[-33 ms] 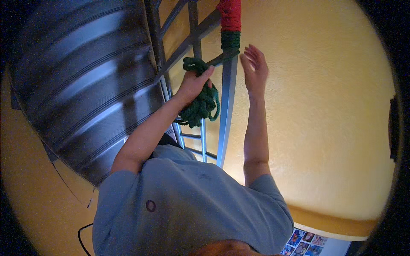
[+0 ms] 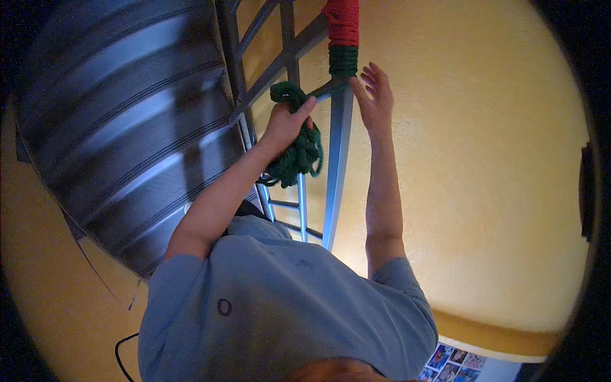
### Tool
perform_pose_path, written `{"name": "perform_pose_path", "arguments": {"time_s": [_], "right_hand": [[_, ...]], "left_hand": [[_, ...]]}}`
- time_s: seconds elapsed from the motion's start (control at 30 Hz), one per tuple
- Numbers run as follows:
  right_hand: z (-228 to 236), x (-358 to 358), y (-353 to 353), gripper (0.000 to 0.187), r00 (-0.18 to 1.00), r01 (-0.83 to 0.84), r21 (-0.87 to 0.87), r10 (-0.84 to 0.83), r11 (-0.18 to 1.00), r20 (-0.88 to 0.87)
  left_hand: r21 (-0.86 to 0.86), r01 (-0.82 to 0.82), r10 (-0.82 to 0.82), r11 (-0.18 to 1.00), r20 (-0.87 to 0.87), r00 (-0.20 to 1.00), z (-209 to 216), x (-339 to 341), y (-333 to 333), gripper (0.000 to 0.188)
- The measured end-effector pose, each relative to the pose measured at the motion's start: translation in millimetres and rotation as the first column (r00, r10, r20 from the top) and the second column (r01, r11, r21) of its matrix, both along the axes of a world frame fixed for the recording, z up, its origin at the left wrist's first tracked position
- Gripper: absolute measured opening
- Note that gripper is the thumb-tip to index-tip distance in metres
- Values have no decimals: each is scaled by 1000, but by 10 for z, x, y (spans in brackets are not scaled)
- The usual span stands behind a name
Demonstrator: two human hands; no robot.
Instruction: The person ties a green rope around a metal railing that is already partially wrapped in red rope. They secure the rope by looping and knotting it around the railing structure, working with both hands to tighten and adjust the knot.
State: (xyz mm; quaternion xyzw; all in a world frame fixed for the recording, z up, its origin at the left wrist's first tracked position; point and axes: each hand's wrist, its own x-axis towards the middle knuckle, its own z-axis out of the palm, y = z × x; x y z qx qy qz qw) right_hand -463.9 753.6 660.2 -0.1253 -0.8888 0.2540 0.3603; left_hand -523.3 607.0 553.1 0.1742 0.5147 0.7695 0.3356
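Observation:
My left hand (image 2: 284,127) is closed around a looped bundle of thick green cord (image 2: 300,159), which hangs below and beside my fingers. From that hand a strand runs up right to the handrail (image 2: 342,121). There, neat green turns circle the rail directly below a wrapped section of red cord (image 2: 344,24). My right hand (image 2: 377,102) is raised just right of the rail, its fingers apart. Its thumb reaches the rail's edge below the green turns; whether it touches the strand I cannot tell.
Dark metal stairs (image 2: 146,108) curve along the left, beside the railing's bars (image 2: 289,44). A yellow textured wall (image 2: 484,159) rises close on the right. Several pictures (image 2: 455,363) show at the lower right, and a black cable (image 2: 121,356) lies at the lower left.
My right hand has moved slightly left, bringing its thumb to the rail. My left hand and the green bundle have shifted a little left.

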Motion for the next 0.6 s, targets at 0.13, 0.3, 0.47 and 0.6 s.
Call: {"name": "perform_pose_path", "arguments": {"time_s": [0.13, 0.3, 0.47, 0.6], "right_hand": [[-186, -197, 258, 31, 981, -71, -295, 120, 953, 151], [-105, -253, 122, 30, 967, -45, -312, 120, 949, 226], [-54, -254, 146, 33, 972, -45, -255, 101, 966, 212], [110, -235, 77, 39, 970, 7, -228, 50, 974, 240]], "left_hand": [[-63, -148, 145, 987, -53, 988, -83, -280, 249, 38], [-143, -266, 227, 953, -244, 943, 60, -676, 439, 43], [-102, -217, 171, 971, -336, 926, 80, -690, 599, 42], [56, -192, 198, 980, -119, 973, 246, -565, 590, 29]]}}
